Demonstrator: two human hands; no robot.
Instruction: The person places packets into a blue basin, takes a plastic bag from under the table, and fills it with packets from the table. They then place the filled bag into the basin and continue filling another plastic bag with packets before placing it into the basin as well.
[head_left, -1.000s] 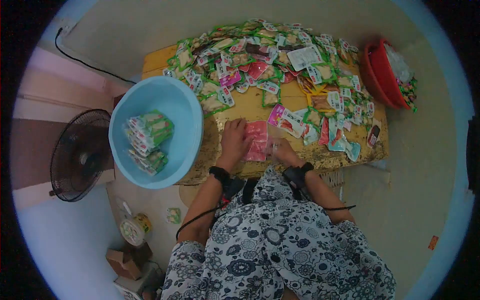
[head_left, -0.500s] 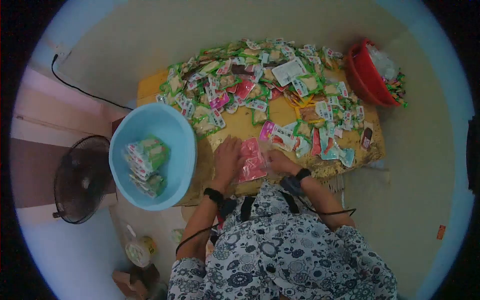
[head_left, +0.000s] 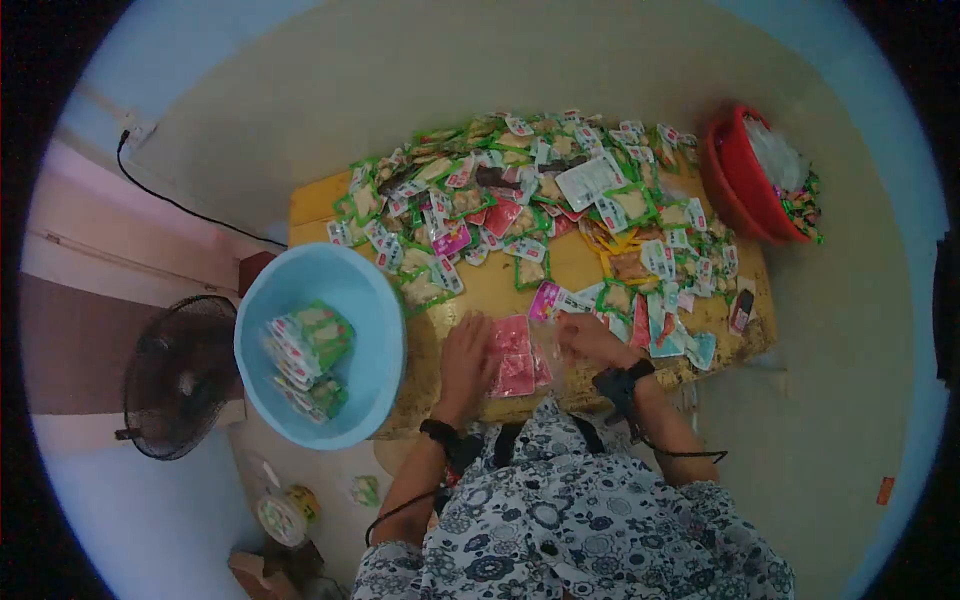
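Observation:
Pink packets (head_left: 512, 358) lie together on the yellow table near its front edge, with a clear plastic bag (head_left: 547, 352) at their right side. My left hand (head_left: 465, 362) rests along the packets' left edge, fingers stretched forward. On the other side, my right hand (head_left: 592, 340) has its fingers closed on the edge of the clear bag; its fingertips are partly hidden. Just beyond my right hand is a pink and white packet (head_left: 545, 300). A green-edged snack packet (head_left: 532, 268) lies farther up the table.
A heap of snack packets (head_left: 470, 200) covers the back of the yellow table (head_left: 315, 205). To the left stands a light blue basin (head_left: 385, 400) holding green packets, near a black fan (head_left: 180, 385). Red basins (head_left: 725, 185) are at the back right.
The whole scene sits lower in view as the head has tilted. My right hand has shifted slightly away from the pink packets, and the clear bag shows more between them.

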